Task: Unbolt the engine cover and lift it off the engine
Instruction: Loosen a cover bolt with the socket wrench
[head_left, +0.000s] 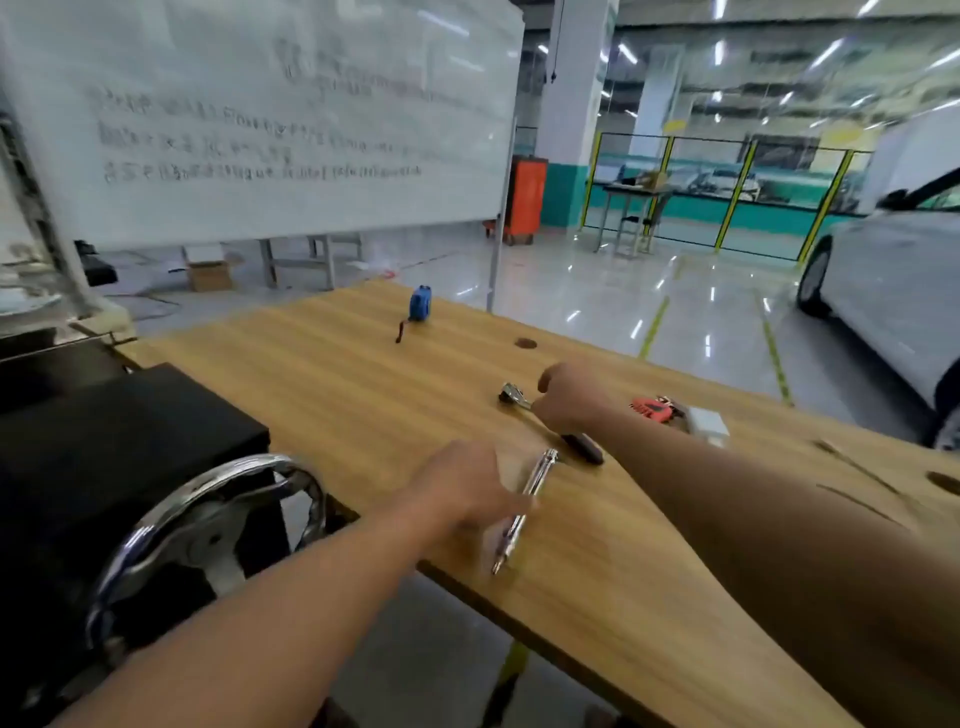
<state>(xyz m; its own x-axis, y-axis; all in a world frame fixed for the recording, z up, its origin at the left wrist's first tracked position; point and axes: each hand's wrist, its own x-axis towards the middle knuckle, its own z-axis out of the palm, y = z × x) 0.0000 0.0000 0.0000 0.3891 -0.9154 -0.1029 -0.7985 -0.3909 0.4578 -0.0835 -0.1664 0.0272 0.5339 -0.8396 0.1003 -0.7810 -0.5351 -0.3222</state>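
Engine cover is out of view; judging by the hands, tools are being picked up. On the tabletop (363, 395), the right grip (566, 395) curls round the ratchet (514, 395). The left grip (462, 488) rests on the extension bar (524, 512) near the tabletop's front edge; I cannot tell if it has closed. Next, probably join both tools and find the bolts.

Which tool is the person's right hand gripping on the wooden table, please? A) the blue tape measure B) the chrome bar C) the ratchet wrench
C: the right hand curls round the ratchet wrench, between its head and black handle; the blue tape measure stands far off, untouched.
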